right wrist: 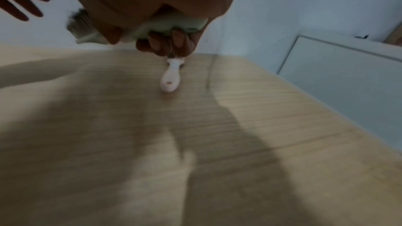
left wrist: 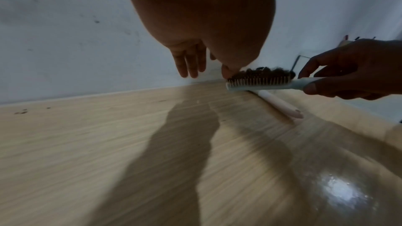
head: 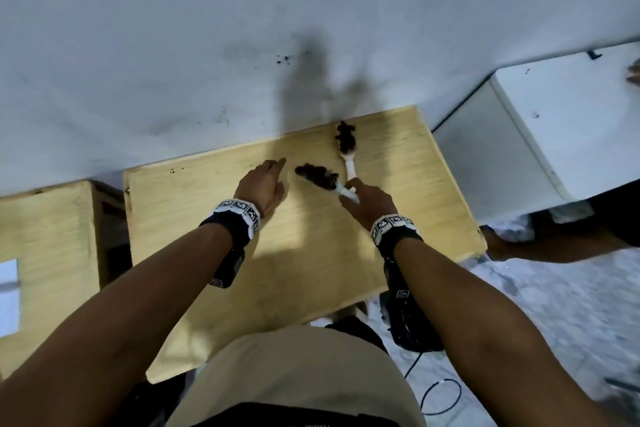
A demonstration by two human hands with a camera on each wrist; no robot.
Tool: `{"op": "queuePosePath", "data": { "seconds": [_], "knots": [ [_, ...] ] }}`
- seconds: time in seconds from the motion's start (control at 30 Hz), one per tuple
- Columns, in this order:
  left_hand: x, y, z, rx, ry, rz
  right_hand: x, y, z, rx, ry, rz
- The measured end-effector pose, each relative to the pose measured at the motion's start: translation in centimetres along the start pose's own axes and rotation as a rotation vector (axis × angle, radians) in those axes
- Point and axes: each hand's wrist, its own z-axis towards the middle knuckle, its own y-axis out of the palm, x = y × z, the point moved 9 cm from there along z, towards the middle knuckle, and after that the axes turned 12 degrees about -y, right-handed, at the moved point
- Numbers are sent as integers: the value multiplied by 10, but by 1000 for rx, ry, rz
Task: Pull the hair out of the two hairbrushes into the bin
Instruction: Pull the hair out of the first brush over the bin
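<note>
Right hand [head: 369, 204]: fingers curled round the handle of the pale green brush [left wrist: 261, 83], lifted clear of the table, bristles up.
Left hand [head: 263, 185]: fingers straight and relaxed, holding nothing; thumb tip just at the brush's far end.
Wooden table [head: 304, 253]: bears the white brush [head: 348, 149], well beyond both hands, handle toward the person.
Bin: not identifiable in any view.
Hair clump [left wrist: 264, 73]: sits atop the green brush's bristles; likely light, soft, tangled; best pinched at its loose edge nearest the left thumb.
White brush's hair [head: 346, 137]: untouched.

Dim, motion-blurred views; arm shadows fall across the wooden table [left wrist: 87, 143], with a glare patch in the left wrist view.
</note>
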Motion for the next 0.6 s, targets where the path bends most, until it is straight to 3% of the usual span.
{"op": "queuePosePath", "data": {
  "seconds": [0.17,0.6],
  "knots": [
    [54,23,0,-159,139,10,21,-19,-48,66,-70,-87],
    [228,49,-56,-91,502,-16,115,-46,-180,285,128,23]
  ]
}}
